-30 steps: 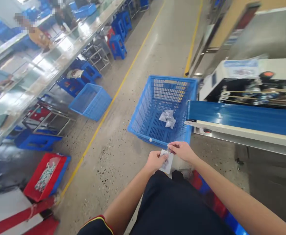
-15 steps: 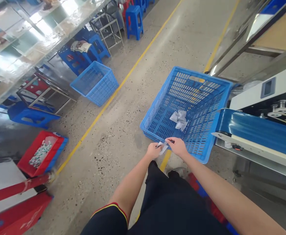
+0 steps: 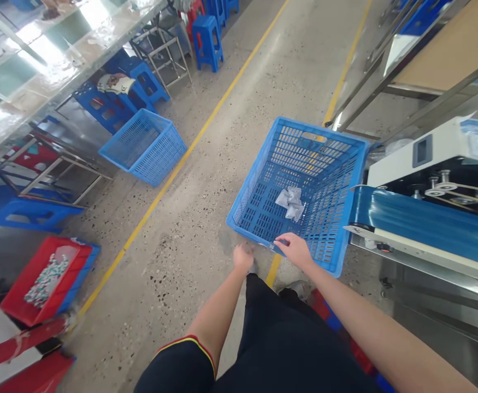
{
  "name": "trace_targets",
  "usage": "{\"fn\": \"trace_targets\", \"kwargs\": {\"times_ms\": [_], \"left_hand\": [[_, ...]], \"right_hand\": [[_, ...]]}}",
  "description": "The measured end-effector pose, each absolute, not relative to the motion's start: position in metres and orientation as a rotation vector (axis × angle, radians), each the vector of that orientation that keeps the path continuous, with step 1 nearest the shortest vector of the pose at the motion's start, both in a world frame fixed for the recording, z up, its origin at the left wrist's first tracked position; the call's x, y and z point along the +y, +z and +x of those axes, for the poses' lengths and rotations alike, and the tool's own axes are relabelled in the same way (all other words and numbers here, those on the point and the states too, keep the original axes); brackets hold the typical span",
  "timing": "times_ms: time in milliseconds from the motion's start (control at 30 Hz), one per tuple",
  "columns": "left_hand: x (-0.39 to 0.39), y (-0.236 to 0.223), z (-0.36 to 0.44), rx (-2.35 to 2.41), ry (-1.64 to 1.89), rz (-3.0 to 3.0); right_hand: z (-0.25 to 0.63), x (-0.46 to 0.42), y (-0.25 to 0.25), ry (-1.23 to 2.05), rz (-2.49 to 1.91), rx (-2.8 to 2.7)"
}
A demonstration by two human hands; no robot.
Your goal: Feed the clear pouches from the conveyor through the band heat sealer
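A large blue plastic crate stands in front of me, with several small silvery-white packets on its bottom. My right hand is over the crate's near rim, its fingers bent and the thumb and forefinger brought together. Whether something small is between them cannot be made out. A small whitish piece shows at the rim just left of those fingertips. My left hand is apart from the crate, just left of its near corner, and blurred. Its fingers look curled, and no object shows in it.
A blue conveyor belt ends against the crate's right side, below a white machine. Across the yellow line stand a smaller blue basket, a red tray of small parts, blue stools and a long worktable.
My left hand has moved left, away from the crate rim and my right hand. The whitish piece between both hands is no longer seen in the left one. The view has shifted slightly.
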State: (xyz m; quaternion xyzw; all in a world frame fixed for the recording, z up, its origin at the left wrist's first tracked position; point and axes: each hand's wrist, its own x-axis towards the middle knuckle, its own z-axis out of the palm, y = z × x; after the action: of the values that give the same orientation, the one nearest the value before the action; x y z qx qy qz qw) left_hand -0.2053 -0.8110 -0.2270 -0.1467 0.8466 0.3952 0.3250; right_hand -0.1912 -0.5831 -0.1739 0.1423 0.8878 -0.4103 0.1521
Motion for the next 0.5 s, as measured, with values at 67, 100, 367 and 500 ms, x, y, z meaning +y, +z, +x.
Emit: {"fn": "trace_targets", "kwargs": {"times_ms": [67,100,367,500], "left_hand": [[-0.829,-0.224,-0.196,2.244,0.96,-0.513],[-0.838,-0.221,-0.191,2.239,0.931,-0.556],[-0.848,-0.174,-0.152,2.084,0.87,-0.409],[-0.777,-0.154,-0.146,1.933,0.905,-0.092]], "right_hand": [[-0.187,-0.586,-0.17,-1.132,0.247,2.564],[-0.186,-0.587,-0.169,-1.096,0.179,2.55],[-0.194,-0.584,-0.144,-0.745,-0.231,2.52],[-0.151,-0.552,-0.13,-1.015,-0.057,2.636]]}}
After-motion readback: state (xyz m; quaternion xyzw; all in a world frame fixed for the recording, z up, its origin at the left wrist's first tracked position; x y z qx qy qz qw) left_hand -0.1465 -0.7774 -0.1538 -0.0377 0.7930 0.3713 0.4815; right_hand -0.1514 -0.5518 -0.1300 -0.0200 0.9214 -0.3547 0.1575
